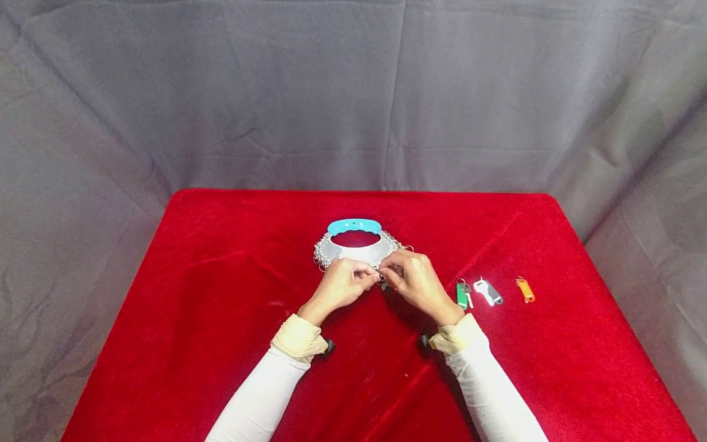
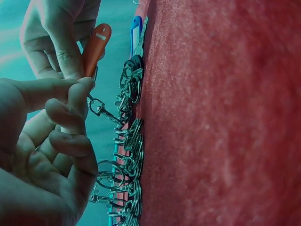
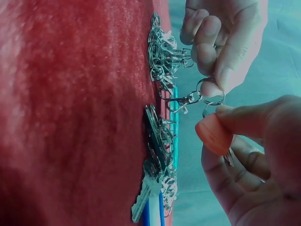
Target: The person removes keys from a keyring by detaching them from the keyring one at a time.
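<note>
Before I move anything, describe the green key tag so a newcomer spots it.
On the red-covered table, look to the right of the person's right hand. The green tag lies at the left end of a short row, with a key beside it. It is the only green one there: next come a grey tag and an orange tag.

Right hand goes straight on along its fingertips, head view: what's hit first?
Probably the metal ring pinched by the left hand, then that hand itself; exact depth is unclear.
</note>
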`<state>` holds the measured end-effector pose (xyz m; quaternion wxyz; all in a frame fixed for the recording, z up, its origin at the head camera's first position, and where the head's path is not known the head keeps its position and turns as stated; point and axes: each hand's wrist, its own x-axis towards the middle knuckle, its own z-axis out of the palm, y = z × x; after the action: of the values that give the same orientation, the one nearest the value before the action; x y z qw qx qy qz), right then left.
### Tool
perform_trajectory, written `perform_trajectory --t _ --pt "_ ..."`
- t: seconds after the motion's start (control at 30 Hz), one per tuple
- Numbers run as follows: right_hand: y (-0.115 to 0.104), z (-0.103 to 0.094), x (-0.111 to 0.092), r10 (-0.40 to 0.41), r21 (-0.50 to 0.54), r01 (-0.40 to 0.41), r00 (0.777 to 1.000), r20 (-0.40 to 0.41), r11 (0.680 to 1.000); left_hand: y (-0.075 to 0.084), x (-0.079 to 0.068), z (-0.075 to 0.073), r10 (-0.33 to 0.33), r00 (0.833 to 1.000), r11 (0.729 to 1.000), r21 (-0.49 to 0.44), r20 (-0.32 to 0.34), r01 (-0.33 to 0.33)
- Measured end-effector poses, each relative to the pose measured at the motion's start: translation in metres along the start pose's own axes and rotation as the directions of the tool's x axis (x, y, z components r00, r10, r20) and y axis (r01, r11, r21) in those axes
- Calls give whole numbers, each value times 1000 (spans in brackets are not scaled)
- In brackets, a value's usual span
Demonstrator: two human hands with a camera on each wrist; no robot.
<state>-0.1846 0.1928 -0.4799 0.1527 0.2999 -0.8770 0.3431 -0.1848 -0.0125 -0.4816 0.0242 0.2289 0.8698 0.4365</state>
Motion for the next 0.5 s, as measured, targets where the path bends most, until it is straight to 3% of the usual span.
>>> perform_trajectory --t 0.23,0.5 --pt "0 0 0 13 -8 -13 1000 2 1000 1 1 0 14 1000 1000 2 13 -14" --pt "-1 -1 0 -35 29 35 999 10 999 1 -1 0 26 999 1000 -13 35 -25"
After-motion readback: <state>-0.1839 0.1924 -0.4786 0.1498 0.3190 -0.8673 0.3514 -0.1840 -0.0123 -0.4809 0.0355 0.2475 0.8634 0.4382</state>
